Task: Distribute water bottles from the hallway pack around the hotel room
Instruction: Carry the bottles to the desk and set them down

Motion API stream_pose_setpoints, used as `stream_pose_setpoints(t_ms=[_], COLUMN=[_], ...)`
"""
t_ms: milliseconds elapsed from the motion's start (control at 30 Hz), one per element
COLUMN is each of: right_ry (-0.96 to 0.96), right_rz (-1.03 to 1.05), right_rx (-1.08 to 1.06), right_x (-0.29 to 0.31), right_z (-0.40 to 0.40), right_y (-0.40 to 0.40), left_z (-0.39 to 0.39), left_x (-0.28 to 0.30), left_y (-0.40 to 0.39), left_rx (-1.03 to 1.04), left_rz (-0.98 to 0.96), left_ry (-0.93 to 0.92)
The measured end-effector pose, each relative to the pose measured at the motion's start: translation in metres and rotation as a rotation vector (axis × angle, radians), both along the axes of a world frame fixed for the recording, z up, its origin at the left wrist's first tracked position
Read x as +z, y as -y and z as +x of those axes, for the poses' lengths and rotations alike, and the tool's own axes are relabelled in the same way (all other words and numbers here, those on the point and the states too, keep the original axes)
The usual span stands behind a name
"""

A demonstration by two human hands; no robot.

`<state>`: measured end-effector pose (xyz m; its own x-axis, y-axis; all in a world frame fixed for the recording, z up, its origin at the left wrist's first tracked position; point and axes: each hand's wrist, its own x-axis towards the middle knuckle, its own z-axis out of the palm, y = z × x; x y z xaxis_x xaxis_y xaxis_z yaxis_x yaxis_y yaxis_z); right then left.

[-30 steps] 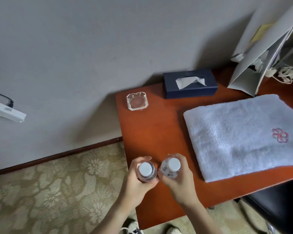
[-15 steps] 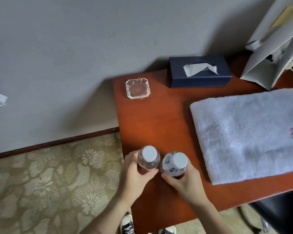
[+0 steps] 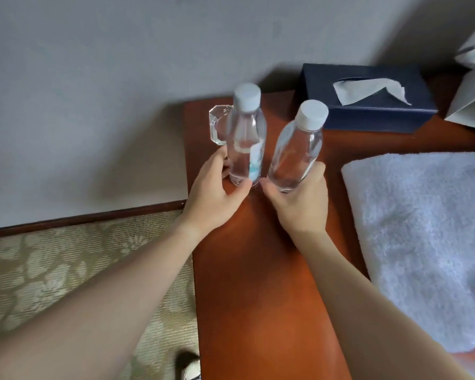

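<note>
Two clear water bottles with white caps stand side by side near the far left corner of the orange-brown table (image 3: 258, 283). My left hand (image 3: 214, 196) grips the base of the left bottle (image 3: 246, 138), which carries a blue-and-white label and is nearly upright. My right hand (image 3: 299, 204) grips the base of the right bottle (image 3: 296, 149), which leans to the right. Whether either base touches the tabletop is hidden by my fingers.
A glass ashtray (image 3: 217, 124) sits partly behind the left bottle at the table's corner. A dark blue tissue box (image 3: 368, 105) stands against the wall. A folded white towel (image 3: 428, 242) covers the right side. A white folder (image 3: 472, 105) is at far right. Patterned carpet (image 3: 52, 270) lies left.
Both hands have carried the bottles from the table's near edge toward the far left corner by the ashtray. My grip has slid down to the bottles' bases, and my arms are stretched out.
</note>
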<state>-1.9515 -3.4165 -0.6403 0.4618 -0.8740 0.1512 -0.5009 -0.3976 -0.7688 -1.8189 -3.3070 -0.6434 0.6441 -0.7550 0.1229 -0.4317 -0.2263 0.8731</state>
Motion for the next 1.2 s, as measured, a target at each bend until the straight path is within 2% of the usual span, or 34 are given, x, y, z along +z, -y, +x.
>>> stream_pose_setpoints(t_ms=[133,267,367,533,700,767,833,933,1000,1100,1167,1200], right_ry=[0.04,0.108,0.2,0.234,0.269,0.272,0.259,0.282,0.341,0.428,0.452,0.459], right_rz=[-0.03,0.023,0.057,0.228,0.223,0.161,0.132,0.238,0.293,0.32,0.329,0.335], right_rx=[0.153,0.175,0.207,0.298,0.337,0.329,0.29,0.205,0.122,0.024,-0.018,-0.027], right_x=[-0.009,-0.007,-0.005,-0.012,-0.011,-0.01,-0.011,-0.015,-0.014,-0.014,-0.016,-0.016], right_z=[-0.008,-0.002,0.001,0.004,0.001,0.001,0.002,-0.001,-0.005,-0.009,-0.008,-0.008], right_y=[0.006,0.009,0.012,0.022,0.025,0.026,0.029,0.03,0.029,0.03,0.031,0.031], left_z=[-0.001,0.004,0.006,0.006,0.0,0.002,0.008,0.017,0.014,-0.003,-0.007,-0.006], left_x=[0.001,0.003,0.006,0.005,0.006,0.015,0.031,0.06,0.071,0.073,0.066,0.062], left_y=[0.002,0.021,0.041,0.054,0.048,0.049,0.051,0.069,0.092,0.117,0.119,0.115], left_rx=[0.012,0.117,0.174,0.115,0.087,0.072,0.033,-0.113,-0.245,-0.35,-0.343,-0.313], left_rz=[0.031,0.048,0.0,-0.044,-0.078,-0.008,0.169,0.524,0.678,0.811,0.789,0.717], left_ry=[-0.004,-0.006,-0.143,-0.192,-0.24,-0.207,-0.123,0.095,0.299,0.455,0.39,0.34])
